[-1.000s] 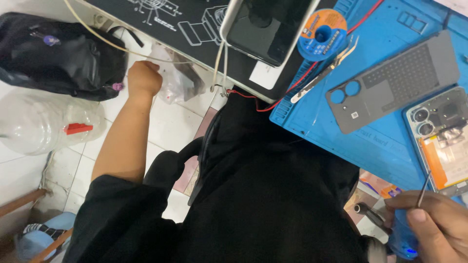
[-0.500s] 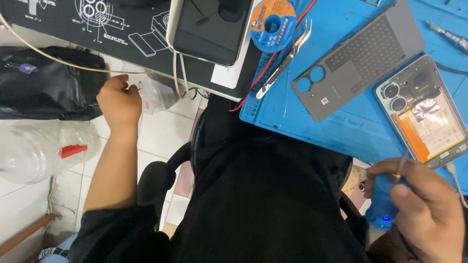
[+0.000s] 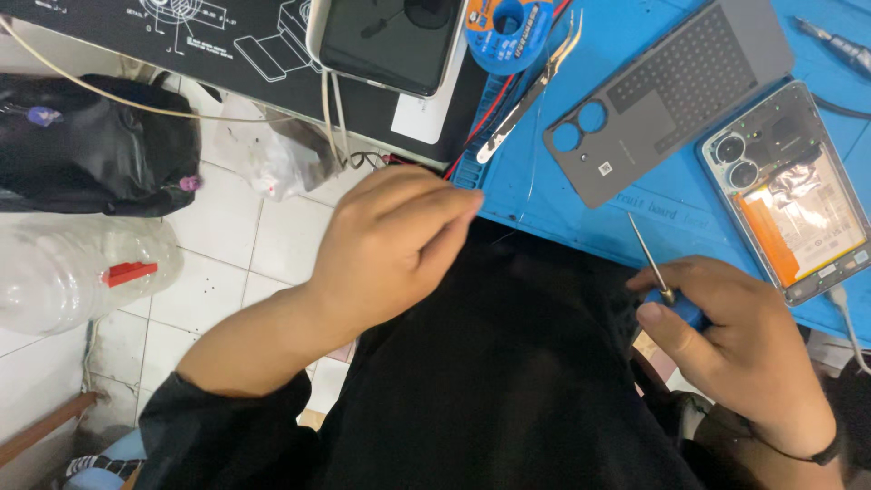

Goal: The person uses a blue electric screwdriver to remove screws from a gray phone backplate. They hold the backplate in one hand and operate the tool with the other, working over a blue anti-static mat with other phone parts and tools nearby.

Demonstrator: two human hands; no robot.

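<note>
1. A small screwdriver [image 3: 667, 292] with a blue handle is being gripped in the right hand [image 3: 739, 349], the fingers curled tight around the handle and the thumb pressed along its side; the thin metal shaft is pointing up and away, over the near edge of the blue work mat [image 3: 581, 222].
2. The left hand [image 3: 395, 245] is being held above the dark-clothed lap, just short of the mat's near edge, with the fingers loosely bunched and pointing right; whether anything is being pinched between them cannot be told.
3. An opened phone [image 3: 787, 186], its cameras and orange-edged battery exposed, is lying on the mat beyond the right hand, near it but not being touched.
4. The phone's grey back cover [image 3: 667, 95] is lying inner side up just to the left of the opened phone, well apart from both hands.
5. A pair of tweezers [image 3: 531, 91] is resting at the mat's left edge, beside a blue spool [image 3: 510, 23].
6. A dark-screened tablet [image 3: 390, 41] is lying on a black printed mat [image 3: 181, 36] to the left.
7. On the tiled floor below, a black bag [image 3: 91, 145], a clear plastic bottle [image 3: 82, 272] and a crumpled plastic bag [image 3: 277, 154] are being left beside the bench.
</note>
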